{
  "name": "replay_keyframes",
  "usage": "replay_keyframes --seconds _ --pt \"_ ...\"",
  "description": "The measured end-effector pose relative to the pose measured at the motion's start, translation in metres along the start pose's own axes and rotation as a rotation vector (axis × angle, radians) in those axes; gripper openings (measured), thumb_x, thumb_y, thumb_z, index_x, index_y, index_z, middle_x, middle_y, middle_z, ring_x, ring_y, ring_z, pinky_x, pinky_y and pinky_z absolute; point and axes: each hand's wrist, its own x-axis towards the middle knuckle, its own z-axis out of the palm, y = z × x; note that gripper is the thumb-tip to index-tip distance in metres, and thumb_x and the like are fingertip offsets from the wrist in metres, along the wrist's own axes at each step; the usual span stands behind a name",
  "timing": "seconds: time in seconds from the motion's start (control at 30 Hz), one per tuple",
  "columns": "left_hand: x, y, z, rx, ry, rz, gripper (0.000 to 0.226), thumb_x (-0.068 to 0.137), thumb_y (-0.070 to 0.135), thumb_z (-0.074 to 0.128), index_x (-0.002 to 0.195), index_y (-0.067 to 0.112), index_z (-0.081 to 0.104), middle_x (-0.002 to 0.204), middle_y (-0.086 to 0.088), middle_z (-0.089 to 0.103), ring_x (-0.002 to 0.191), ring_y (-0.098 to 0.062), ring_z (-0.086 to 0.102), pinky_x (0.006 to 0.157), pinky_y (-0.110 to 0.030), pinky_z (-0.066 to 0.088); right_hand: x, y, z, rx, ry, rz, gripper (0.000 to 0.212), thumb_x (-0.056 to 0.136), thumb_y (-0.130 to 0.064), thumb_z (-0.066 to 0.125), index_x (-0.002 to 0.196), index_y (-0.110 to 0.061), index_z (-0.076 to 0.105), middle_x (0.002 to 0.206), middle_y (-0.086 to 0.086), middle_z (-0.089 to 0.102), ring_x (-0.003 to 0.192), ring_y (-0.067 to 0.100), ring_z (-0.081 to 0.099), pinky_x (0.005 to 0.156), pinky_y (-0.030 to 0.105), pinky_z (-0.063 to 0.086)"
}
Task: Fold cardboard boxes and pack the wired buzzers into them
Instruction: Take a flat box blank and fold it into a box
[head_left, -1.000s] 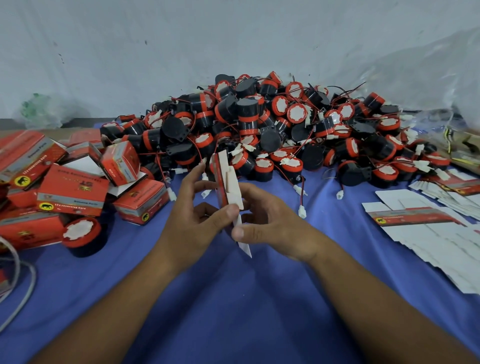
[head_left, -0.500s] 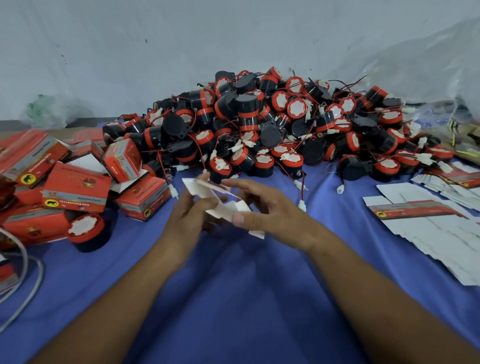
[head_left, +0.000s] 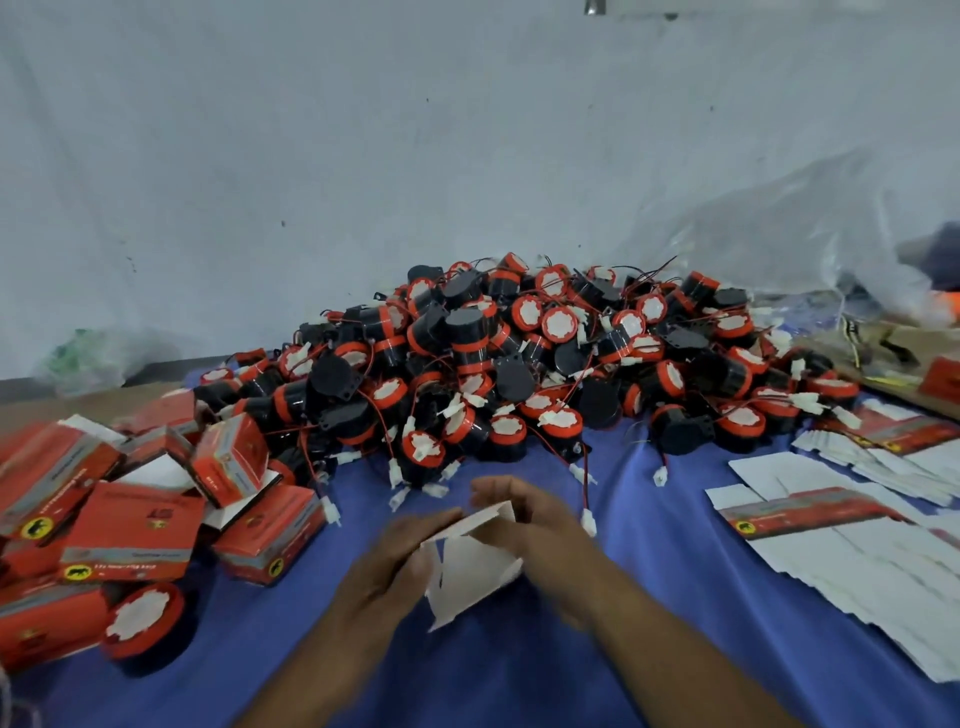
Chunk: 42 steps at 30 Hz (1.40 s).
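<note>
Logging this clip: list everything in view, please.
round wired buzzers: big pile, black and red, back centre
lone round buzzer: one, black and red, front left
folded cardboard boxes: several, red, left
flat cardboard box blanks: stack, mostly white, right
part-folded cardboard blank: one, white, centre
cloth table cover: one, blue, underneath
plastic bag: one, clear, back right
left hand: one, holding blank's left
right hand: one, holding blank's top
</note>
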Motion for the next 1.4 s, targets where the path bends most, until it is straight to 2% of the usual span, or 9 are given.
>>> replay_keyframes --seconds 0.17,0.33,0.43,0.57,0.67,0.83,0.93,1.2,1.4 --pt "0.007 -0.004 0.001 0.216 0.058 -0.034 0.032 0.082 0.050 0.074 0.113 0.045 0.065 0.112 0.016 0.064 0.103 0.007 0.059 0.081 -0.013 0.046 -0.008 -0.006 0.004 -0.105 -0.072 -0.026 0.032 0.091 0.006 0.058 0.102 -0.021 0.072 0.100 -0.002 0.074 0.088 0.006 0.066 0.076 0.020 0.052" --pt "0.009 -0.009 -0.001 0.160 0.176 -0.090 0.030 0.088 0.008 0.071 0.094 0.037 0.073 0.096 0.016 0.072 0.087 0.001 0.066 0.068 -0.013 0.050 -0.011 -0.008 0.009 -0.114 -0.193 -0.125 0.027 0.096 -0.001 0.056 0.119 -0.011 0.067 0.117 0.010 0.070 0.103 0.015 0.065 0.088 0.025 0.052" --pt "0.011 -0.007 -0.004 -0.021 0.248 -0.170 0.013 0.087 0.019 0.072 0.093 0.030 0.076 0.093 0.009 0.074 0.084 -0.012 0.070 0.074 -0.037 0.057 -0.015 -0.015 0.005 -0.115 -0.397 -0.181 0.034 0.096 -0.020 0.061 0.127 -0.031 0.062 0.122 -0.009 0.067 0.112 0.008 0.062 0.091 0.024 0.051" --pt "0.009 0.004 -0.003 -0.192 0.247 -0.192 0.064 0.057 0.048 0.072 0.107 0.009 0.071 0.103 0.000 0.074 0.095 -0.028 0.070 0.083 -0.054 0.055 -0.016 -0.021 0.001 -0.182 -0.438 -0.189 0.049 0.086 -0.037 0.064 0.133 -0.046 0.053 0.131 -0.016 0.061 0.123 0.008 0.058 0.097 0.029 0.052" --pt "0.009 0.004 -0.003 -0.215 0.214 -0.194 0.052 0.066 0.030 0.074 0.112 0.006 0.069 0.115 -0.009 0.070 0.105 -0.032 0.067 0.092 -0.058 0.053 -0.015 -0.021 -0.003 -0.187 -0.480 -0.194 0.060 0.080 -0.033 0.068 0.136 -0.043 0.052 0.132 -0.017 0.060 0.124 0.009 0.057 0.098 0.027 0.050" --pt "0.013 0.003 0.000 -0.419 0.211 -0.246 0.024 0.097 0.008 0.050 0.118 0.002 0.061 0.109 -0.016 0.068 0.101 -0.033 0.064 0.088 -0.046 0.051 -0.013 -0.013 0.008 -0.117 -0.304 -0.189 0.033 0.093 -0.029 0.069 0.126 -0.028 0.063 0.116 -0.008 0.069 0.108 0.008 0.064 0.088 0.024 0.051" --pt "0.008 -0.005 0.002 -0.473 0.086 -0.135 0.036 0.106 0.011 0.029 0.123 -0.003 0.058 0.099 -0.013 0.070 0.091 -0.027 0.065 0.076 -0.033 0.049 -0.010 -0.013 0.010 0.047 -0.156 -0.108 0.023 0.095 -0.022 0.067 0.118 -0.024 0.066 0.112 -0.001 0.073 0.103 0.013 0.068 0.082 0.023 0.054" --pt "0.010 -0.016 0.001 -0.407 0.119 -0.088 0.045 0.075 0.038 0.069 0.120 0.035 0.069 0.125 0.000 0.068 0.114 -0.019 0.065 0.088 -0.035 0.054 -0.010 -0.007 0.015 0.144 -0.158 -0.064 0.028 0.097 -0.032 0.063 0.123 -0.020 0.063 0.116 0.004 0.072 0.106 0.016 0.068 0.086 0.026 0.053" --pt "0.010 -0.019 0.004 -0.246 0.197 -0.064 0.038 0.092 0.029 0.065 0.127 0.044 0.061 0.133 0.013 0.062 0.122 -0.010 0.058 0.098 -0.032 0.049 -0.007 -0.003 0.015 0.091 -0.112 -0.097 0.019 0.098 -0.018 0.063 0.117 -0.015 0.063 0.112 0.014 0.070 0.095 0.016 0.066 0.083 0.032 0.056"
